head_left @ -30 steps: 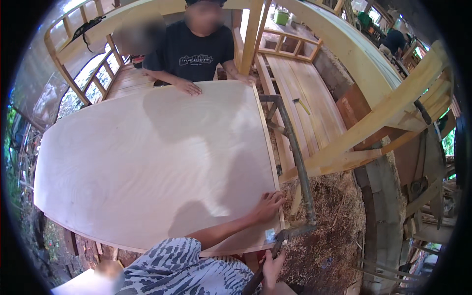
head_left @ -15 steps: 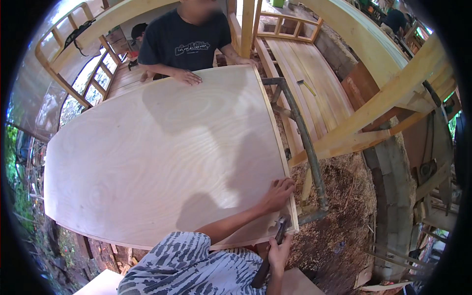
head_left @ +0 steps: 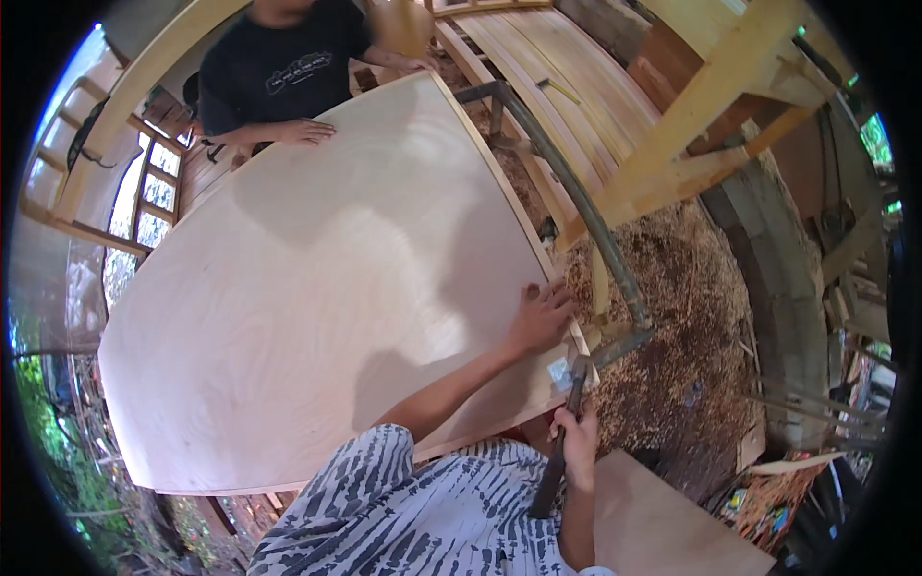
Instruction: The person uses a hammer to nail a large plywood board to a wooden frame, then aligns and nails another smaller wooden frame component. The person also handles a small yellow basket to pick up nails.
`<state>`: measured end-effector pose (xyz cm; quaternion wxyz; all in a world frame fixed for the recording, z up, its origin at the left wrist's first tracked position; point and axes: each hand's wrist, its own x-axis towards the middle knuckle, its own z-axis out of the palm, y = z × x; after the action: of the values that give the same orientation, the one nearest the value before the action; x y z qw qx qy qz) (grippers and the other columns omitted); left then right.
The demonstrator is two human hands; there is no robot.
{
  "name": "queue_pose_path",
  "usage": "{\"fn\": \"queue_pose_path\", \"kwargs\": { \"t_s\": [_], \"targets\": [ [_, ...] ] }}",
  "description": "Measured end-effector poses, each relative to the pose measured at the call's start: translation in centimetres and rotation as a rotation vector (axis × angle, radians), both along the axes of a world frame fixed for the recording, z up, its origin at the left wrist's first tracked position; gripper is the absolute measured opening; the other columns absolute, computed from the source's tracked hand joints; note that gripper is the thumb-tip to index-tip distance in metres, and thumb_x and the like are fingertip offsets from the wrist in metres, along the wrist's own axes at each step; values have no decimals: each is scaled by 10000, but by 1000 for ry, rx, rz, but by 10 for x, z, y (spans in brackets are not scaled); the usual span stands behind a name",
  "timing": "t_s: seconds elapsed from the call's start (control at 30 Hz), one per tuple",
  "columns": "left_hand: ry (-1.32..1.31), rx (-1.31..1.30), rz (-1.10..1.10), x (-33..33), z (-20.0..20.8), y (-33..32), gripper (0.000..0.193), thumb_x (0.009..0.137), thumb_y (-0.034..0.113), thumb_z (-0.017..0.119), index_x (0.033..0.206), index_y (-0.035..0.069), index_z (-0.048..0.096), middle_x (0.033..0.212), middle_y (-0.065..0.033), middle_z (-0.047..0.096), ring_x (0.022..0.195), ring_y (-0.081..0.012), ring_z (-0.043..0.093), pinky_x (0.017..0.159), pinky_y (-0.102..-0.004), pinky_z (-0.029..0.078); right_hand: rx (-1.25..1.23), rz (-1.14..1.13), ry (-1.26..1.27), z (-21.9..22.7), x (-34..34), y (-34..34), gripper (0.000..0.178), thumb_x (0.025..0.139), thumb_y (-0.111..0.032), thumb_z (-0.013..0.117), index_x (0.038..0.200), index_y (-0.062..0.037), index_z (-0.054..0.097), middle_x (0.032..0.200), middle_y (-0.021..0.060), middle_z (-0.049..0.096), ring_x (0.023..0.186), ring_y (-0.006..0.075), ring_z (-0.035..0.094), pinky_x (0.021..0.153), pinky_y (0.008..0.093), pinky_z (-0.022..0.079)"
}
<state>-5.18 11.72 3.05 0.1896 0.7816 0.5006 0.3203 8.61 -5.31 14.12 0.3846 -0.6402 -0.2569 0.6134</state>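
Note:
A large pale plywood panel, edged with thin wooden strips, lies before me. On its right edge rests my left hand, fingers spread over the edge strip; any small thing under them is hidden. My right hand is wrapped round the handle of a hammer, held upright near the panel's near right corner. The hammer's head is by that corner, beside a small clear plastic packet on the plywood. Across the panel, a person in a dark shirt keeps both hands on the far edge.
A metal frame sticks out past the panel's right side. Beyond it are a slatted wooden bench with a yellow-handled tool on it and a thick timber beam. Wood shavings cover the ground. A brown board lies near right.
The view has shifted, so the panel and the other person appear turned and further left. My left hand stays on the right edge; the hammer stays in my right hand, its head near the corner.

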Motion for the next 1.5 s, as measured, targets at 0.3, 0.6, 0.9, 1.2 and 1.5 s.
{"fn": "queue_pose_path", "kwargs": {
  "t_s": [0.3,0.6,0.9,1.2,1.5],
  "targets": [
    [38,-59,-33,9,-2,-1,277,892,236,677,1165,197,654,1387,16,594,1436,-199,411,1088,-567,259,2,94,-293,6,32,-6,169,995,-91,554,1137,-3,534,780,41,604,606,130,602,579,286,496],
    [-46,-87,-19,14,-10,6,523,889,290,695,1390,205,570,1536,-63,481,1487,-238,364,1130,-573,258,-51,103,-397,4,60,-8,156,1034,-123,553,1139,-13,514,777,48,599,605,136,595,575,294,502],
    [412,-241,584,-209,-50,253,943,981,678,419,1641,48,180,1727,-97,165,1600,-258,114,1271,-563,97,-108,-5,-326,-19,50,16,218,1052,-171,547,1202,-46,451,733,45,573,560,138,580,504,304,484],
    [418,-275,659,-324,-113,524,1077,924,790,409,1641,26,158,1727,-113,149,1599,-256,110,1283,-491,129,-521,158,-472,-9,-14,128,817,1001,-486,615,1598,-25,301,1591,258,402,1482,482,331,1240,440,248],
    [77,-290,699,-365,-163,625,656,1004,435,499,1535,57,429,1607,-157,409,1511,-304,341,1240,-514,242,-351,496,-794,-84,50,252,667,987,-218,622,1555,14,360,921,105,621,793,171,609,666,323,519]
  ]
}}
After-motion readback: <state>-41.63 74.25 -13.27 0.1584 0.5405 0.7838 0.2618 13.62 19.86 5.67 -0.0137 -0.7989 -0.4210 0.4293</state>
